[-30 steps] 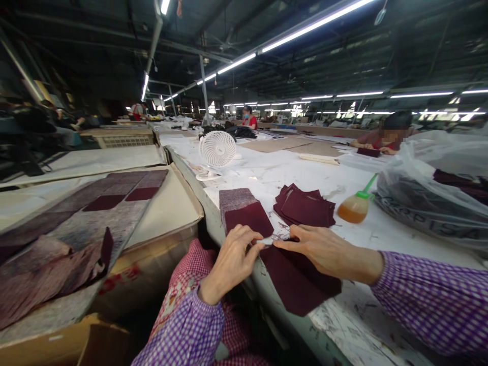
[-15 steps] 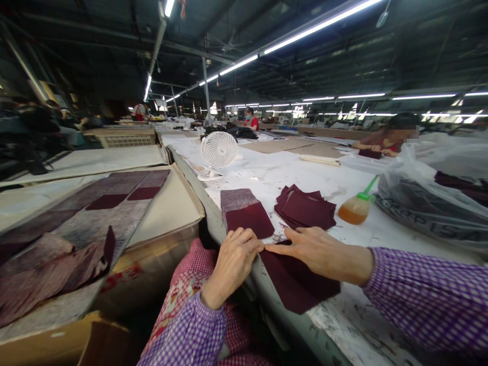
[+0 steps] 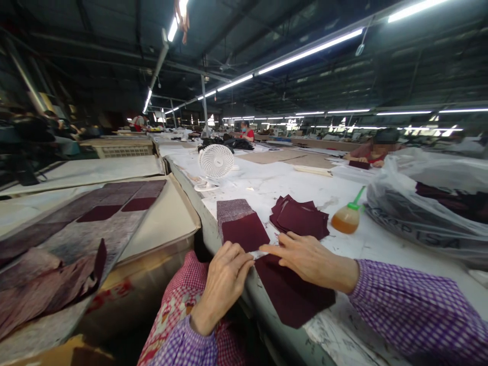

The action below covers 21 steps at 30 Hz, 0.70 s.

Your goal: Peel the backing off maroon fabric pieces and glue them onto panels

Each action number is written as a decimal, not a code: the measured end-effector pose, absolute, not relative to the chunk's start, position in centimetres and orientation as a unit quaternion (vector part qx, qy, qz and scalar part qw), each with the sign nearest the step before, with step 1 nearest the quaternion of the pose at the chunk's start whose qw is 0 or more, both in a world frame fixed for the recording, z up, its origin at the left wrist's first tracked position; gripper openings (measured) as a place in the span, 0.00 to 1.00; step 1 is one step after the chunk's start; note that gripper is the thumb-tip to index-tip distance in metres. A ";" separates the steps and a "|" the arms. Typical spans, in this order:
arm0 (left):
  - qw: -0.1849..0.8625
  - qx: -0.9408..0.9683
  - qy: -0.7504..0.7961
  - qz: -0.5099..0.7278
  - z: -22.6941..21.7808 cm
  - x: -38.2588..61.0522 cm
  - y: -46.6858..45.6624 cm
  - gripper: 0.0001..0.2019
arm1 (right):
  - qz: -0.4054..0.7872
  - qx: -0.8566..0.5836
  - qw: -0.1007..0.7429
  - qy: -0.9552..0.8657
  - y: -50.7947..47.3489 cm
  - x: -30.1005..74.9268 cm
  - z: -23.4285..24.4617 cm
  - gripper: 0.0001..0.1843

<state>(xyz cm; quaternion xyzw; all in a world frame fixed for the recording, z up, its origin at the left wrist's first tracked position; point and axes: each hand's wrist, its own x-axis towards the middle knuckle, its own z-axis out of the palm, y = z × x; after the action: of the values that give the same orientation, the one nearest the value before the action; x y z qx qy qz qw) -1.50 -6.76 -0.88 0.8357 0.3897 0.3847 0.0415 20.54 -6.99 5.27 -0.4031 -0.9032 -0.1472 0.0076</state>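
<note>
Two hands work one dark maroon cloth [image 3: 295, 297], a flat, felt-like square that lies at the table [image 3: 343, 325] edge, its near corner hanging over. The left hand [image 3: 224, 278] has its fingers curled and bunched, the tips closed on the cloth's far corner at the table edge. The right hand [image 3: 307, 256] lies open and flat on the cloth, its index finger stretched to meet the left fingertips. Just beyond the fingertips sit two stacks: a grey-and-maroon stack [image 3: 241, 226] ahead of the left fingers and a fanned maroon stack [image 3: 301, 217] ahead of the right. Further off stand one bottle [image 3: 346, 219], one fan [image 3: 216, 161] and one plastic bag [image 3: 430, 203].
</note>
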 end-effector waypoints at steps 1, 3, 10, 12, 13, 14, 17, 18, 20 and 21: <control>0.028 0.828 0.397 0.396 -0.7 -1.6 -6.6 0.08 | -0.100 -0.423 0.014 -0.901 -6.6 20.8 5.4 0.19; 0.010 0.818 0.402 0.412 -0.4 -1.8 -6.0 0.05 | 0.000 -0.443 0.018 -0.896 -6.0 21.0 5.6 0.13; 0.049 0.847 0.394 0.354 0.0 -1.8 -3.3 0.13 | 0.140 -0.402 0.087 -0.901 -4.2 22.0 6.2 0.07; 0.039 0.852 0.405 0.330 0.1 -1.6 -3.1 0.12 | 0.157 -0.433 0.148 -0.875 -2.4 23.9 6.1 0.07; 0.029 0.854 0.409 0.320 0.2 -1.4 -3.1 0.11 | 0.140 -0.453 0.189 -0.860 -1.2 25.2 6.1 0.06; 0.017 0.857 0.412 0.309 0.3 -1.3 -3.1 0.11 | 0.105 -0.481 0.221 -0.842 0.0 26.6 6.0 0.05; -0.029 0.867 0.414 0.278 0.8 -0.7 -3.2 0.09 | -0.034 -0.599 0.194 -0.776 3.3 30.3 5.4 0.04; -0.045 0.871 0.411 0.266 0.9 -0.5 -3.2 0.08 | -0.055 -0.615 0.184 -0.764 4.0 31.1 5.2 0.04; -0.070 0.877 0.407 0.246 1.1 -0.1 -3.2 0.08 | -0.093 -0.638 0.171 -0.745 4.7 31.7 4.8 0.04; -0.076 0.879 0.405 0.242 1.2 0.0 -3.2 0.09 | -0.115 -0.637 0.174 -0.742 4.7 31.5 4.6 0.05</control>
<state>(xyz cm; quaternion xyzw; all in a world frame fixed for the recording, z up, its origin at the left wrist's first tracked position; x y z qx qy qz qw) 0.02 -3.22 1.15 0.8785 0.4050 0.2416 -0.0761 31.50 4.67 4.60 -0.6369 -0.7422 -0.1145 0.1743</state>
